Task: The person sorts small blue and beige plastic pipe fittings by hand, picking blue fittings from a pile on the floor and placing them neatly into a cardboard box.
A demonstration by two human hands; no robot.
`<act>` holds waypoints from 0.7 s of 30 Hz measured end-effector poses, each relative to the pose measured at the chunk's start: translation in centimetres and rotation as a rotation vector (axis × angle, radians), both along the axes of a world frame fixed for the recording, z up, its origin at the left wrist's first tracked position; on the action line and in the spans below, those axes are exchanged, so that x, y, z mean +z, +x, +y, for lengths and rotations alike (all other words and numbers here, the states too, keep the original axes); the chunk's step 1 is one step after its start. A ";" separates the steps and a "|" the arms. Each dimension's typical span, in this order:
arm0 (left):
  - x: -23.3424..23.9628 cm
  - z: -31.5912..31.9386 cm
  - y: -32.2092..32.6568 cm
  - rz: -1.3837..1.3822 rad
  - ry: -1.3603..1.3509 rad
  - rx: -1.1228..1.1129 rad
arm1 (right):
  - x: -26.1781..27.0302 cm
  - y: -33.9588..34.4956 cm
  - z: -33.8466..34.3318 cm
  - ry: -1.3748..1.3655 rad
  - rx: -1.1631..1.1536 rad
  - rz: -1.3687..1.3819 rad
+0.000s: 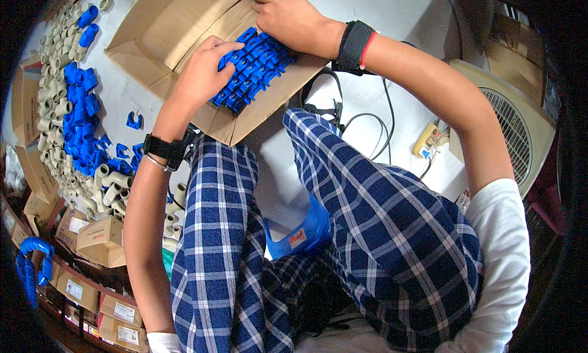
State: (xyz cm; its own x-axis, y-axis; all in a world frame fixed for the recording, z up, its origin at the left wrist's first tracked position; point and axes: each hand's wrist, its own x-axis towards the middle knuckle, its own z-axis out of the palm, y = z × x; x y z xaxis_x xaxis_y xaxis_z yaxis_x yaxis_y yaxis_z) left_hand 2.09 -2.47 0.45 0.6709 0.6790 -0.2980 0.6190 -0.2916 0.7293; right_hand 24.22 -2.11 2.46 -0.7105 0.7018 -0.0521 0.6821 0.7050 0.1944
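Observation:
An open cardboard box stands tilted in front of my knees. Neat rows of blue plastic pipe clips lie in its near right part. My left hand reaches over the box's left side, its thumb and index finger apart and touching the left edge of the rows. Over the far right part of the box is my right hand, back upward, next to the upper end of the clips. Its fingers are bent, and what lies under the palm is hidden.
Loose blue clips and fittings lie on the floor at left, among many beige pipe fittings. One blue clip sits apart. At right are a yellow power strip, a black cable and a box fan.

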 end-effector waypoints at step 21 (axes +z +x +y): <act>-0.1 0.7 0.6 -0.370 -0.678 0.561 | -0.1 -0.4 0.0 0.013 0.059 -0.074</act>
State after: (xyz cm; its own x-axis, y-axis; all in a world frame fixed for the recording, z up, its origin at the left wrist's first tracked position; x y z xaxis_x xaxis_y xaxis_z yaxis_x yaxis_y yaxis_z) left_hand 2.74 -1.76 0.38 0.4303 0.6914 -0.5804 0.2364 0.5342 0.8116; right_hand 23.86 -2.09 2.34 -0.7453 0.6597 -0.0967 0.6228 0.7406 0.2523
